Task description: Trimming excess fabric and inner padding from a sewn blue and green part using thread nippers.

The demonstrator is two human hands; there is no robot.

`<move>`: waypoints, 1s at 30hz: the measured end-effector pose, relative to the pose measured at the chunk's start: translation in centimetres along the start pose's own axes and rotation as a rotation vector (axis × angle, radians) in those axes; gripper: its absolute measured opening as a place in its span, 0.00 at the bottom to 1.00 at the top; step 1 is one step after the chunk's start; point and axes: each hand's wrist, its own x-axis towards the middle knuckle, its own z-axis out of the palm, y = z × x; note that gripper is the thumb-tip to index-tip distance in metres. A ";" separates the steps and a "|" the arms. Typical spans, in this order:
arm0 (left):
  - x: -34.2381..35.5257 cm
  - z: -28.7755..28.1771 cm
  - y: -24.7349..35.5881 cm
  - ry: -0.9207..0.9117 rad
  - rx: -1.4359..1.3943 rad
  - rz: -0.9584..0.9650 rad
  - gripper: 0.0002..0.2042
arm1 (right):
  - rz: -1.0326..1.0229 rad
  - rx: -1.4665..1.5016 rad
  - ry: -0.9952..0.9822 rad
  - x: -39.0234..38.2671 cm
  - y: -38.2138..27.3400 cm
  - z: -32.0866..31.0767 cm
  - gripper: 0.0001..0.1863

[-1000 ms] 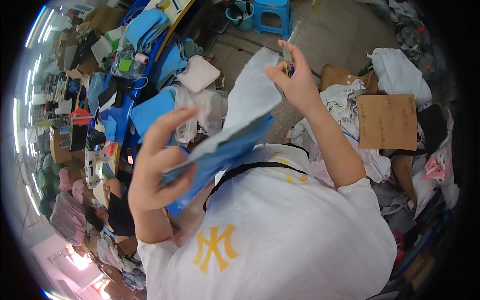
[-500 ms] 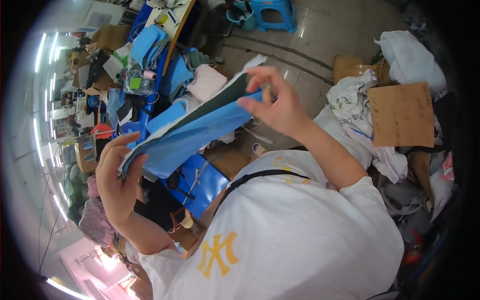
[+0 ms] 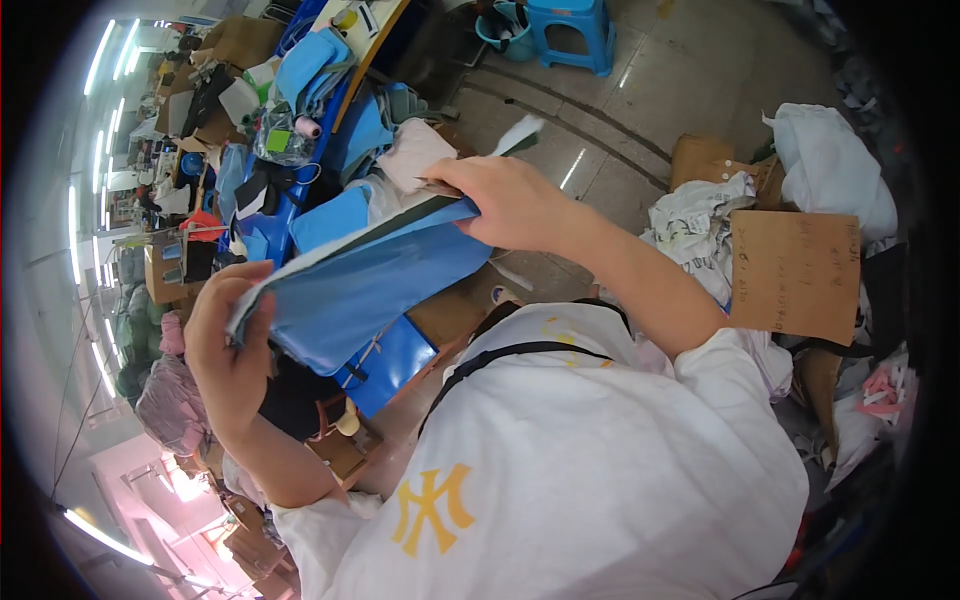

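A layered piece of fabric (image 3: 375, 295), blue on the near face with a dark green layer and a fuzzy white one along its top edge, stretches between my hands in mid-air. At its left end, my left hand (image 3: 228, 350) is closed, thumb in front and fingers behind. My right hand (image 3: 510, 205) pinches the upper edge a little short of the far right corner. A white and green tip of the fabric sticks out beyond that hand. My right fingertips are partly hidden behind the edge.
Past the fabric, a blue work table (image 3: 300, 200) carries blue fabric pieces (image 3: 310, 65), a pink thread spool (image 3: 307, 127) and a pale pink cloth (image 3: 418, 152). A blue stool (image 3: 572, 35) stands on the floor. To the right are a cardboard piece (image 3: 795, 275) and white sacks (image 3: 835, 170).
My right hand has moved left along the fabric's top edge and closed on it, where its fingers were spread at the right end before. My left hand keeps its hold.
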 end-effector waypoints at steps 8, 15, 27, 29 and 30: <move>0.4 1.9 -2.9 0.115 -0.274 -0.253 0.07 | 0.163 0.049 -0.028 -2.2 2.9 -4.5 0.21; 0.3 4.2 -9.2 0.446 -0.976 -0.494 0.13 | 0.352 0.118 0.079 -2.8 6.4 -8.6 0.21; 12.5 12.5 -20.9 0.204 -1.255 -0.773 0.11 | 0.774 0.357 0.414 -3.6 11.9 -7.6 0.25; 16.6 12.8 -25.4 0.174 -1.401 -0.789 0.13 | 0.890 0.314 0.523 -4.1 14.8 -7.0 0.23; 18.5 12.7 -29.2 0.188 -1.453 -0.797 0.13 | 0.943 0.335 0.545 -4.8 16.2 -6.3 0.21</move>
